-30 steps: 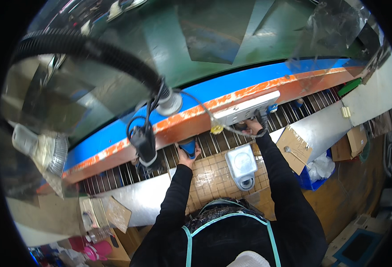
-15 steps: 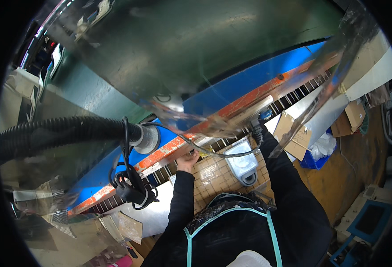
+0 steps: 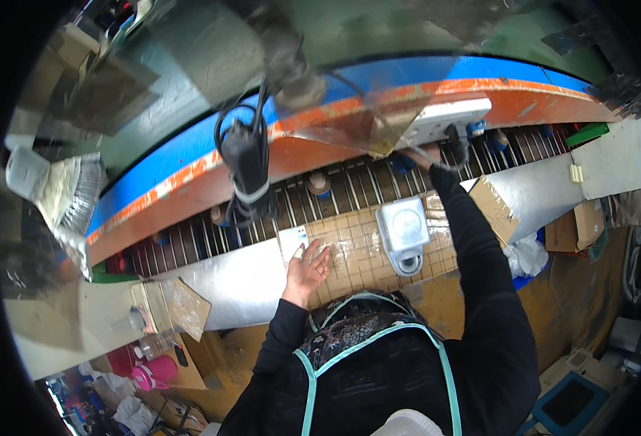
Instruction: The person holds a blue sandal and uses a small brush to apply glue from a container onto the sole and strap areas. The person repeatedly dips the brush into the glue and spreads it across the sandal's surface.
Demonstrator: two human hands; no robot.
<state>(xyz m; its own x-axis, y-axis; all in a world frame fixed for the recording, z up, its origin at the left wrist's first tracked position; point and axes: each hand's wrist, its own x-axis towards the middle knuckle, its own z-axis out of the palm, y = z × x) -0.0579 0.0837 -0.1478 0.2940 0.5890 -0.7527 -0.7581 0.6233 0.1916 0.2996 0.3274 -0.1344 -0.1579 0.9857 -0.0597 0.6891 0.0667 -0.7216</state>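
Behind clear sheet (image 3: 379, 127), right hand (image 3: 421, 156) obscured

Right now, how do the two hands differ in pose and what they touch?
The left hand lies open, fingers spread, on the tiled counter; the right hand is mostly hidden. The left hand stays close to the body; the right hand reaches far forward to the white power strip by the roller rack. Both arms wear black sleeves.

We see a tan tiled surface (image 3: 364, 251) carrying a white round-dial scale (image 3: 402, 234) near its right edge and a small white card (image 3: 292, 240) at its far left corner.
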